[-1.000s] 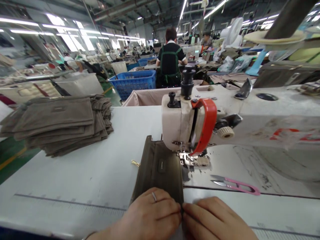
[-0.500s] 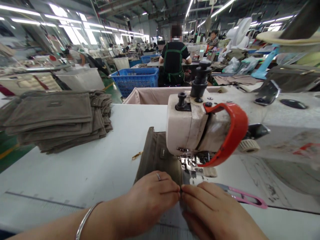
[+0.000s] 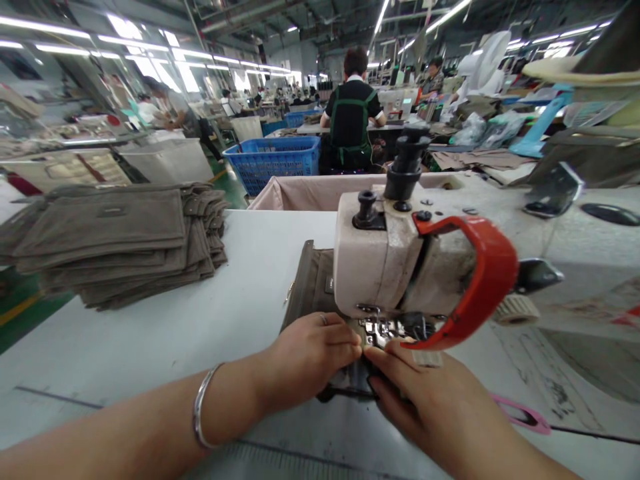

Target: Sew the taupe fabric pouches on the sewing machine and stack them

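Legible text: none.
- Small label tab on the olive pouch under the sewing machine: lettering too small to read.
- Patch on the top piece of the folded stack: blurred.
- Red marking on the machine arm: cut off, unreadable.

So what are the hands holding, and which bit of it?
The left hand and the right hand hold the brown fabric pouch by its near end, fingertips meeting just in front of the sewing machine and its presser foot.
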The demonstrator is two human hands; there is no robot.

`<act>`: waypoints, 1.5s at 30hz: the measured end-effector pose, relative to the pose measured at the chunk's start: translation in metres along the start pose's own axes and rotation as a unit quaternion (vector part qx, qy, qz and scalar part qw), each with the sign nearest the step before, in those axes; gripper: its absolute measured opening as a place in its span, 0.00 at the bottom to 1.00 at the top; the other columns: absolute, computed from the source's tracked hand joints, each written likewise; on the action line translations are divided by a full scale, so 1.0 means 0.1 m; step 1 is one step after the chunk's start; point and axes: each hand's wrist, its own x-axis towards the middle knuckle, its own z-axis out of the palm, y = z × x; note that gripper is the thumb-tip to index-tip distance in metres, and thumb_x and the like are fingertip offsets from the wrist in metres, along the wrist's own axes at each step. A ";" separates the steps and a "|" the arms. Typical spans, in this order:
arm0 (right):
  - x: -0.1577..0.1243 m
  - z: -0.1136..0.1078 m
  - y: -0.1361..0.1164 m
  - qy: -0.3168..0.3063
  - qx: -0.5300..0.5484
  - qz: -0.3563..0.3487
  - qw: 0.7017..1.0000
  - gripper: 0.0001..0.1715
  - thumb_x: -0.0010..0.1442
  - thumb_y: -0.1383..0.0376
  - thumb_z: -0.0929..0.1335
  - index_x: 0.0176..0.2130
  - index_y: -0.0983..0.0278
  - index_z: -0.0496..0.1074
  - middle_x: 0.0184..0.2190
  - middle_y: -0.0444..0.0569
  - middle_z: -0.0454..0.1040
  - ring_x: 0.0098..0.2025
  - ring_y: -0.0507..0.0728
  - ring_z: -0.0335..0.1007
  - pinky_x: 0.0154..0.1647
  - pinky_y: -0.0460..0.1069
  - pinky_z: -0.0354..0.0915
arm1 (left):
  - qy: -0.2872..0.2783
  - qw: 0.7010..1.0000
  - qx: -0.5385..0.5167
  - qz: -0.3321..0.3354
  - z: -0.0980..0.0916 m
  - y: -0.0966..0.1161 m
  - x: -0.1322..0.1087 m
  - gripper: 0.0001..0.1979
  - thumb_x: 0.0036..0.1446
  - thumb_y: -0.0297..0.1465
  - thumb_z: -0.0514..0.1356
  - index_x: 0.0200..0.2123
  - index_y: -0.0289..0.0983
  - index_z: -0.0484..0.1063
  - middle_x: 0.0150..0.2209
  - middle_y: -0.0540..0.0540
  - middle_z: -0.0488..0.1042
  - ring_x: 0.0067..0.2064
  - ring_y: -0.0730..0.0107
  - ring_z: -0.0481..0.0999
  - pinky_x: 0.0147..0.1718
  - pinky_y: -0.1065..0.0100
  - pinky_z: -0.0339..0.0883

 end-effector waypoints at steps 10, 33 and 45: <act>0.05 0.02 0.00 0.004 -0.043 0.029 0.999 0.17 0.62 0.67 0.61 0.49 0.62 0.71 0.40 0.55 0.76 0.37 0.64 0.74 0.35 0.60 0.71 | 0.010 0.996 0.068 -0.065 0.08 -0.20 0.07 0.07 0.61 0.24 0.56 0.39 0.37 0.73 0.43 0.47 0.76 0.46 0.67 0.75 0.52 0.65 0.66; 0.04 0.02 0.02 -0.019 -0.019 0.035 0.999 0.16 0.63 0.67 0.62 0.49 0.61 0.72 0.38 0.51 0.76 0.39 0.61 0.71 0.39 0.56 0.67 | 0.013 0.980 0.104 -0.171 -0.06 0.01 0.03 0.11 0.60 0.25 0.57 0.44 0.39 0.74 0.44 0.45 0.77 0.46 0.60 0.75 0.48 0.59 0.69; 0.01 -0.03 0.01 -0.014 0.020 0.028 0.999 0.14 0.64 0.69 0.62 0.46 0.62 0.73 0.38 0.51 0.75 0.40 0.59 0.70 0.42 0.55 0.66 | -0.032 0.968 -0.068 -0.239 -0.27 0.60 -0.14 0.23 0.51 0.32 0.66 0.51 0.37 0.70 0.51 0.42 0.73 0.51 0.59 0.71 0.52 0.56 0.68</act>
